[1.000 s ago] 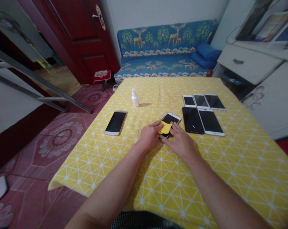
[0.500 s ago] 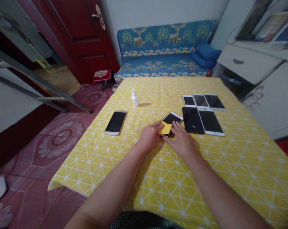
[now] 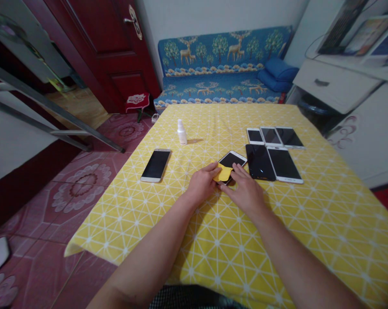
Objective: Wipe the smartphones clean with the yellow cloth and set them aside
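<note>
A white-framed smartphone [image 3: 233,159] with a dark screen lies slanted on the yellow patterned tablecloth, between my hands. A small yellow cloth [image 3: 224,173] covers the lower part of its screen. My left hand [image 3: 201,183] is closed at the left side, its fingertips on the cloth's edge. On the opposite side, my right hand [image 3: 247,187] grips the phone's right and near edges, fingers beside the cloth and thumb low. The phone's near end is partly hidden by the cloth and both hands.
Left of my hands lies a gold-framed smartphone [image 3: 156,165]. A white spray bottle [image 3: 182,132] stands farther back. To the right, a black phone [image 3: 260,162] and a white phone [image 3: 284,164] lie before several others. A patterned sofa [image 3: 219,56] is beyond the table.
</note>
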Demonstrator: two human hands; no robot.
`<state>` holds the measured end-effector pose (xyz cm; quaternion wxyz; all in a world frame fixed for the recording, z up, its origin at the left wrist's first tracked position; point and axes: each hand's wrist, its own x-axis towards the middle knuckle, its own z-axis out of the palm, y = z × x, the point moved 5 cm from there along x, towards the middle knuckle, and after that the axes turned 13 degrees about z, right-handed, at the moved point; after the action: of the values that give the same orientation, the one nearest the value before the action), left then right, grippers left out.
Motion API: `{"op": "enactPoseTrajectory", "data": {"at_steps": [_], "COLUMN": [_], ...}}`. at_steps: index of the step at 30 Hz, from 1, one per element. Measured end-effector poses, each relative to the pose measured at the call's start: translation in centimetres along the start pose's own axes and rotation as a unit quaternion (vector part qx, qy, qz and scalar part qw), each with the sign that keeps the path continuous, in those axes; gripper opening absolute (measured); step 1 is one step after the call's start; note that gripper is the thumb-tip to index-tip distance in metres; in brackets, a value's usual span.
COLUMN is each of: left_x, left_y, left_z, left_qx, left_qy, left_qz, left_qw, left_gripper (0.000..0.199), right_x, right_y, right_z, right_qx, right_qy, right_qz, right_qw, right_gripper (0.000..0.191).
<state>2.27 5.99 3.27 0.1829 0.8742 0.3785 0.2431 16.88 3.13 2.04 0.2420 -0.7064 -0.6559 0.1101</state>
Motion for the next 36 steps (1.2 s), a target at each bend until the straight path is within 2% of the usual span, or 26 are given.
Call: {"op": "enactPoseTrajectory", "data": {"at_steps": [8,17,29,36], "left_x": [-0.09,-0.06,-0.05,0.03], "left_y": [-0.26,-0.16,0.0,-0.28], "left_z": [0.17,0.21,0.21,0.41], "left_qx": [0.007,0.008,-0.014,-0.042], "left_qy": [0.012,0.001,-0.003,0.009], "left_qz": [0.012,0.008,-0.009,0.006], "left_qw": [1.0,1.0,1.0,0.999], "left_gripper": [0.049,0.051,0.049,0.05], "right_x": [-0.07,-0.24,-0.3,-0.28], "right_y": [0.19,0.23,0.2,0.43], "right_z": [0.24,0.42,0.4,0.69], "right_qx": [-0.002,-0.021,-0.018,-0.018], "right_qy": [0.002,-0.004,-0.022,-0.023], "right_qz": [-0.024,-0.042,-0.042,-0.047], "right_qw": [1.0,0.999,0.999,0.998], "right_gripper": [0.042,0.042,0.038,0.041]}}
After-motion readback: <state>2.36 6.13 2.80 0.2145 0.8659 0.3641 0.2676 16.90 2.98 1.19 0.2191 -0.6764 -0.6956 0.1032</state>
